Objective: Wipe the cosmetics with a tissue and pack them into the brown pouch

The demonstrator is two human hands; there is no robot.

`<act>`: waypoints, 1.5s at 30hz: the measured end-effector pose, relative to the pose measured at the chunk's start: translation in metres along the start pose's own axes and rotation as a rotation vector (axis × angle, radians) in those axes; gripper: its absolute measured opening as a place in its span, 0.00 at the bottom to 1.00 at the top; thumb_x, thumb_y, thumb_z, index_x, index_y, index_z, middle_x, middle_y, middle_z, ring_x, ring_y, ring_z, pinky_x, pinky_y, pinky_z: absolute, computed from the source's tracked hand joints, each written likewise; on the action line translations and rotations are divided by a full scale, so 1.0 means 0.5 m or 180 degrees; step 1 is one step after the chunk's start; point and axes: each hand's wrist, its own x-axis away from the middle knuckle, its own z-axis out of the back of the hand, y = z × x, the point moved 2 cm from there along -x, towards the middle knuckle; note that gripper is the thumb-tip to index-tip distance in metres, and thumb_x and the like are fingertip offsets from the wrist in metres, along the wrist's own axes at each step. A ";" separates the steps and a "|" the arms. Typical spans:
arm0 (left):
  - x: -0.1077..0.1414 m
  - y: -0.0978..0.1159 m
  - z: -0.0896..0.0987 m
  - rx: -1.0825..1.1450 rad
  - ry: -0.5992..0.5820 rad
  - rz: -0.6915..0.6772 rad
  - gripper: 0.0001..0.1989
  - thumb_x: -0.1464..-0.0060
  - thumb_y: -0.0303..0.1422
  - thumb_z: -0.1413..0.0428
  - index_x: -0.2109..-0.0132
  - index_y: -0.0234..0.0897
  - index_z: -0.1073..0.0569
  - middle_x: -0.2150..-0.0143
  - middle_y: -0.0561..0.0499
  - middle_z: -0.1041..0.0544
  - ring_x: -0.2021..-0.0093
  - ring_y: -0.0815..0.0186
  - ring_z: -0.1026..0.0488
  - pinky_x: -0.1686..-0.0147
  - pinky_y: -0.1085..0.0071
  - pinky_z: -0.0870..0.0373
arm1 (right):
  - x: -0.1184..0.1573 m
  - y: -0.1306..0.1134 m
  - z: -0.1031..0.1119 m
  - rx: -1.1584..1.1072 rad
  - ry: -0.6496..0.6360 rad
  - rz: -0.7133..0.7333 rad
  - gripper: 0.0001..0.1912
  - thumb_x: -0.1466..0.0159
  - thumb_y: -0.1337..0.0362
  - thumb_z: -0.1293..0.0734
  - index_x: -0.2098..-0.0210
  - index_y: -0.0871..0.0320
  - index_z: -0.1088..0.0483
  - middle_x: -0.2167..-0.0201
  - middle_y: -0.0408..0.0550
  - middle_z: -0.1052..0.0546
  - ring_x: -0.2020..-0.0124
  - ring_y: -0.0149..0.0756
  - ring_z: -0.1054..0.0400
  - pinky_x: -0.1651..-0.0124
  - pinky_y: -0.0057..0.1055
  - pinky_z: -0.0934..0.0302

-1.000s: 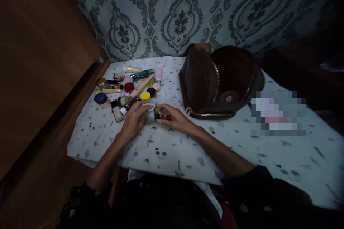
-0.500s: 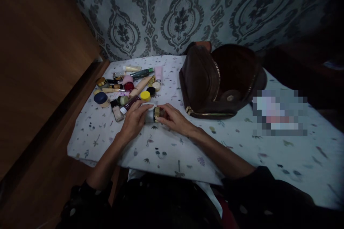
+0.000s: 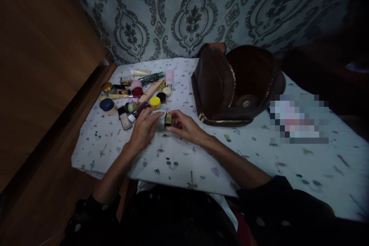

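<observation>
Near the front of the table, my left hand (image 3: 145, 127) is closed around a small pale cosmetic jar (image 3: 160, 122) lying on its side. At the jar's right end is a shiny gold lid (image 3: 168, 119), pinched between the thumb and fingers of my right hand (image 3: 186, 127). Whether the lid is loose from the jar I cannot tell. Just behind my left fingers lies a dark purple bottle (image 3: 141, 110) with a white cap, and a yellow-lidded jar (image 3: 155, 102) stands close by. A nail polish bottle (image 3: 125, 118) with a black cap lies to the left.
An open brown leather bag (image 3: 215, 84) stands right of the cosmetics. Several more tubes, brushes and jars lie at the back left, among them a blue-lidded jar (image 3: 107, 104) and a pink tube (image 3: 169, 78). A blurred-out patch (image 3: 298, 119) covers something at the right. Patterned cloth hangs behind.
My right fingers have shifted slightly around the gold lid, their grip now a little more spread. The left hand stays on the jar, and the view has moved very slightly.
</observation>
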 end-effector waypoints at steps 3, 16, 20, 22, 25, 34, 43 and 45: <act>-0.002 0.002 0.000 -0.0022 -0.0014 -0.0020 0.14 0.35 0.27 0.53 0.47 0.37 0.27 0.48 0.42 0.28 0.46 0.59 0.30 0.47 0.58 0.31 | -0.002 0.002 -0.001 0.0080 0.0107 0.0095 0.25 0.38 0.53 0.32 0.47 0.60 0.39 0.62 0.48 0.30 0.67 0.35 0.34 0.64 0.33 0.38; -0.008 0.005 -0.004 -0.0012 -0.0026 -0.0010 0.14 0.35 0.26 0.53 0.48 0.36 0.27 0.49 0.41 0.28 0.46 0.60 0.30 0.47 0.59 0.31 | -0.002 -0.017 0.006 0.0086 0.0099 0.0009 0.20 0.32 0.52 0.40 0.45 0.57 0.40 0.66 0.45 0.29 0.68 0.34 0.35 0.63 0.31 0.39; -0.010 0.002 -0.007 -0.0005 -0.0025 0.0009 0.14 0.35 0.26 0.53 0.48 0.39 0.27 0.49 0.43 0.28 0.47 0.60 0.30 0.47 0.59 0.31 | -0.001 -0.002 0.000 0.0023 0.0157 0.0146 0.27 0.37 0.53 0.33 0.43 0.55 0.41 0.51 0.52 0.31 0.65 0.35 0.34 0.62 0.33 0.35; -0.012 0.001 -0.009 0.0022 -0.0005 0.0012 0.14 0.36 0.26 0.53 0.48 0.39 0.27 0.49 0.43 0.28 0.47 0.60 0.30 0.47 0.59 0.31 | -0.001 0.008 -0.003 -0.0085 0.0155 0.0199 0.33 0.41 0.55 0.29 0.41 0.55 0.42 0.47 0.54 0.34 0.65 0.34 0.33 0.62 0.34 0.34; -0.015 -0.001 -0.011 0.0073 0.0018 0.0012 0.14 0.36 0.25 0.53 0.48 0.38 0.26 0.49 0.44 0.28 0.47 0.61 0.30 0.46 0.60 0.31 | -0.003 0.018 -0.005 -0.0305 0.0155 0.0163 0.31 0.42 0.58 0.29 0.43 0.55 0.41 0.52 0.51 0.31 0.67 0.33 0.33 0.63 0.33 0.34; -0.004 0.003 -0.007 0.0007 0.0029 -0.0038 0.15 0.36 0.25 0.53 0.47 0.39 0.27 0.48 0.43 0.28 0.47 0.60 0.30 0.47 0.58 0.32 | -0.004 0.010 0.000 -0.0297 0.0115 -0.0122 0.27 0.38 0.52 0.32 0.45 0.58 0.40 0.69 0.43 0.30 0.70 0.34 0.35 0.67 0.31 0.38; 0.011 0.007 -0.022 -0.0315 0.0232 -0.0144 0.15 0.37 0.25 0.52 0.49 0.39 0.26 0.50 0.44 0.29 0.49 0.60 0.31 0.51 0.61 0.31 | -0.014 0.014 0.003 -0.0091 0.0417 -0.0094 0.25 0.38 0.51 0.34 0.49 0.62 0.36 0.61 0.51 0.29 0.66 0.37 0.33 0.65 0.33 0.37; 0.016 0.006 -0.026 -0.0380 0.0239 -0.0129 0.15 0.37 0.25 0.52 0.49 0.39 0.26 0.51 0.44 0.29 0.50 0.60 0.31 0.52 0.61 0.31 | -0.017 0.014 0.006 -0.0151 0.0363 -0.0236 0.25 0.37 0.50 0.35 0.49 0.63 0.36 0.66 0.48 0.29 0.70 0.36 0.33 0.66 0.33 0.38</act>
